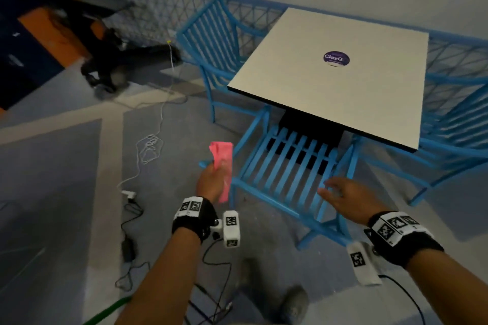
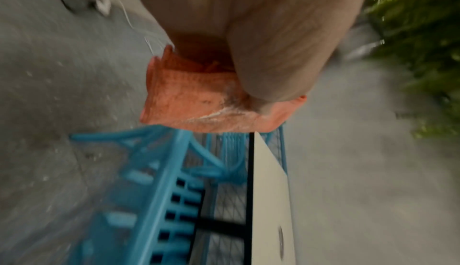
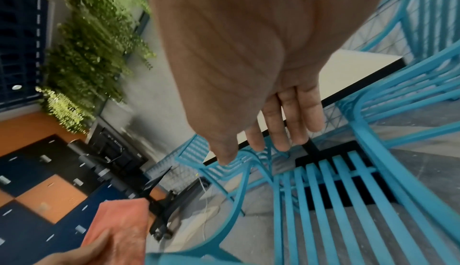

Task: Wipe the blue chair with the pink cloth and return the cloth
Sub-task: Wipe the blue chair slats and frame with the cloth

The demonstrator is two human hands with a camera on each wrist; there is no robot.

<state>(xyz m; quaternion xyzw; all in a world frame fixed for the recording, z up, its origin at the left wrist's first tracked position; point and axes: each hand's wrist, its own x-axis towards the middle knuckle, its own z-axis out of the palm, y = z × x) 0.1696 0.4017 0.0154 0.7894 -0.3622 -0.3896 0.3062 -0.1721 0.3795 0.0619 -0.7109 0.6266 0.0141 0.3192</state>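
A blue slatted chair (image 1: 287, 174) stands pushed under the white table (image 1: 330, 74), its back towards me. My left hand (image 1: 211, 182) grips a folded pink cloth (image 1: 223, 166) upright, just left of the chair's left armrest. The left wrist view shows the cloth (image 2: 199, 100) bunched in my fingers above the chair (image 2: 159, 190). My right hand (image 1: 343, 192) hovers flat with straight fingers over the right side of the chair back, holding nothing. In the right wrist view its fingers (image 3: 291, 119) are spread above the seat slats (image 3: 348, 210), and the cloth (image 3: 119, 228) shows at lower left.
Two more blue chairs (image 1: 219, 42) (image 1: 454, 124) flank the table, with a blue lattice fence (image 1: 158, 2) behind. White and black cables (image 1: 148, 150) and a power adapter (image 1: 128, 248) lie on the grey floor to the left. A dark wheeled object (image 1: 118, 66) sits further back.
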